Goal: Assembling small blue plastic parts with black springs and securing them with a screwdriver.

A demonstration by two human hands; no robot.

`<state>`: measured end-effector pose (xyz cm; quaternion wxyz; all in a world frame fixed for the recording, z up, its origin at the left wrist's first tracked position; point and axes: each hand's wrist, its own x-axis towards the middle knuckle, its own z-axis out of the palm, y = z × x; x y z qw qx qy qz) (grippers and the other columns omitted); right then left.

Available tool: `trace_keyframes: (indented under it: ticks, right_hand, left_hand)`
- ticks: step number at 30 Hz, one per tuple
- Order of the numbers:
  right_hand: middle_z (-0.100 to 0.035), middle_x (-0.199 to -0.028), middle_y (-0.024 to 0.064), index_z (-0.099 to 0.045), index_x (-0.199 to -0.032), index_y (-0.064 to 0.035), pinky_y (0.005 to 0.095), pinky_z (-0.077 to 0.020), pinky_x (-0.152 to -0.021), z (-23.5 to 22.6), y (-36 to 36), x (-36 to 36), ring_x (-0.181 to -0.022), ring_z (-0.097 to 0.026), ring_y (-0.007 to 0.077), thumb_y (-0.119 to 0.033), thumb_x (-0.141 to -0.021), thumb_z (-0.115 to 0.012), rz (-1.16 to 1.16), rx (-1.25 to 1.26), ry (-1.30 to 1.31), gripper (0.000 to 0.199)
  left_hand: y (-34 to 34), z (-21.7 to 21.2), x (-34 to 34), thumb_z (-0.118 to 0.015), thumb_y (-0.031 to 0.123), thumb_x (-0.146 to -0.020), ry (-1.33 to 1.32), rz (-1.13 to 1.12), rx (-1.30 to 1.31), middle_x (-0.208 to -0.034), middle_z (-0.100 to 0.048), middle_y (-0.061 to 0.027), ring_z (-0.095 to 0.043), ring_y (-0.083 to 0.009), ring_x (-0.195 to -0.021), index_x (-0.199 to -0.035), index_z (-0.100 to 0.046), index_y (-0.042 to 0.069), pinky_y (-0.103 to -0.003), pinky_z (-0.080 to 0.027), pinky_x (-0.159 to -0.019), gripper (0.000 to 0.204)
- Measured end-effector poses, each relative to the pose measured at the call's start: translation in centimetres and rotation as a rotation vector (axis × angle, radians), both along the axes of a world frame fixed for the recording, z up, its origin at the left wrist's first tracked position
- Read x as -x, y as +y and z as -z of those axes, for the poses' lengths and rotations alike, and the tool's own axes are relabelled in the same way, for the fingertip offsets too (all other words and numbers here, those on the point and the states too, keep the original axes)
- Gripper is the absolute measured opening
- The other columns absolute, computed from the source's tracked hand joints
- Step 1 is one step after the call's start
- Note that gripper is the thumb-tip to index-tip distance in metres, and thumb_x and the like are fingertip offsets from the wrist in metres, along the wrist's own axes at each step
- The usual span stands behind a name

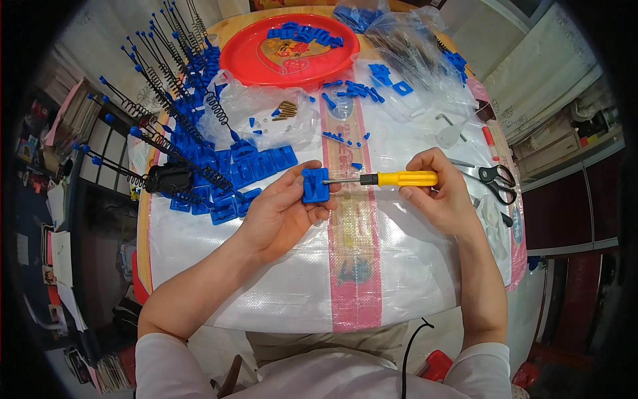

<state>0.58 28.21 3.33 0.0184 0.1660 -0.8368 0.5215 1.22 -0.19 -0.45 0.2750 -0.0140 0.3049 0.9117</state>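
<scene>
At the left side of the table, many black coil springs with small blue ends stand out at a slant from a crowd of blue pieces. Next to them, more flat blue pieces lie close together, in a rough row. Behind these, a clear plastic bag is spread, and on it rests a small heap of brass-coloured pins. Farther back is a round red tray, which carries several blue pieces near its far edge.

In the middle, above the white sheet, the left hand pinches a blue block between the thumb and the fingers. The shaft of a yellow screwdriver comes to the right side of this block, and its tip seems to touch it. The screwdriver lies almost level. At its other end, the right hand has its thumb and fingers closed around the yellow handle.

More to the right, behind the right hand, there is a bent hex key. Beside this hand lie scissors with black handles, near the table's right edge.
</scene>
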Motion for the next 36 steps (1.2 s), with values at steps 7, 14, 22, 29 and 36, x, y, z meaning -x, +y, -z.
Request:
trace_keyframes:
  ticks: [7,14,22,29,36]
  right_hand:
    - [-0.058,-0.078,-0.0015,-0.057,-0.101,-0.0041,0.0216,-0.0387,-0.059,-0.1,1.1,0.4,-0.065,-0.049,0.0054,-0.015,-0.083,-0.075,-0.058,-0.155,-0.019,0.027]
    - [-0.057,-0.080,-0.0019,-0.052,-0.105,-0.0054,0.0205,-0.0355,-0.057,-0.4,0.1,0.1,-0.063,-0.043,0.0031,-0.012,-0.080,-0.076,-0.013,-0.030,-0.047,0.035]
    - [-0.057,-0.082,-0.0014,-0.051,-0.102,-0.0048,0.0185,-0.0357,-0.058,-0.6,0.1,-0.1,-0.065,-0.044,0.0022,-0.008,-0.081,-0.073,-0.020,0.011,-0.065,0.030]
    - [-0.058,-0.079,-0.0015,-0.057,-0.100,-0.0032,0.0206,-0.0385,-0.058,-0.2,0.8,0.2,-0.065,-0.047,0.0040,-0.013,-0.083,-0.073,-0.067,-0.039,-0.058,0.026]
    - [-0.059,-0.079,-0.0008,-0.057,-0.105,-0.0029,0.0212,-0.0407,-0.061,-0.9,0.3,0.0,-0.070,-0.052,0.0050,-0.016,-0.084,-0.074,-0.071,-0.020,-0.049,0.030]
  left_hand:
    - [0.1,-0.1,0.0,-0.037,0.017,-0.106,-0.001,-0.006,0.006,-0.124,-0.057,-0.0233,-0.064,-0.0247,-0.098,-0.137,-0.038,0.003,-0.035,-0.052,-0.086,0.035]
    - [0.0,-0.1,0.0,-0.038,0.017,-0.106,0.005,0.001,0.011,-0.123,-0.057,-0.0234,-0.064,-0.0251,-0.098,-0.137,-0.038,0.003,-0.034,-0.052,-0.085,0.034]
    - [0.1,-0.3,0.0,-0.039,0.017,-0.105,-0.011,-0.008,0.024,-0.123,-0.057,-0.0233,-0.064,-0.0255,-0.098,-0.137,-0.038,0.003,-0.034,-0.052,-0.085,0.035]
    - [0.1,-0.2,0.0,-0.038,0.016,-0.105,0.000,-0.011,0.014,-0.123,-0.057,-0.0236,-0.064,-0.0259,-0.099,-0.138,-0.037,0.002,-0.035,-0.053,-0.085,0.035]
    - [-0.2,0.3,0.1,-0.047,0.017,-0.102,0.042,0.023,-0.035,-0.123,-0.058,-0.0227,-0.060,-0.0279,-0.108,-0.137,-0.037,0.002,-0.040,-0.048,-0.099,0.040]
